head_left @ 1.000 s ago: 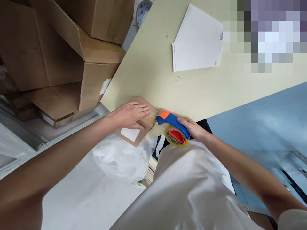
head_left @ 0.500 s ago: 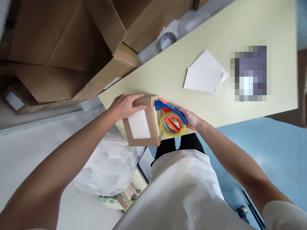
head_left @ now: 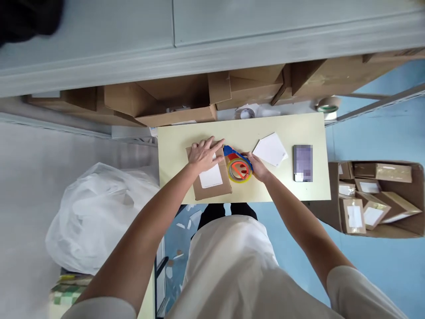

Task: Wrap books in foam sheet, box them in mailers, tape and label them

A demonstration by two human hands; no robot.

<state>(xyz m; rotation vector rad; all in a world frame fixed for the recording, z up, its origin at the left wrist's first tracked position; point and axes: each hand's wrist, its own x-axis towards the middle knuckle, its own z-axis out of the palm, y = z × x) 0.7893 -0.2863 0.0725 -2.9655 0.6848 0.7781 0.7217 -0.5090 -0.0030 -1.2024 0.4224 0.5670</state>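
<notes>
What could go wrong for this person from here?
The left hand has its fingers spread close to the tip of the blue and orange handheld tape dispenser, which might nick them. The brown cardboard box under that hand sits near the front edge of the pale yellow table, so a careless push could perhaps tip it off.

We see soft light on the cream tabletop (head_left: 305, 133), shadow inside the open cardboard box (head_left: 199, 114) at upper centre, blur on the black object (head_left: 29, 17) at upper left, and pixelation over the rectangular item (head_left: 303, 163) at right.
</notes>
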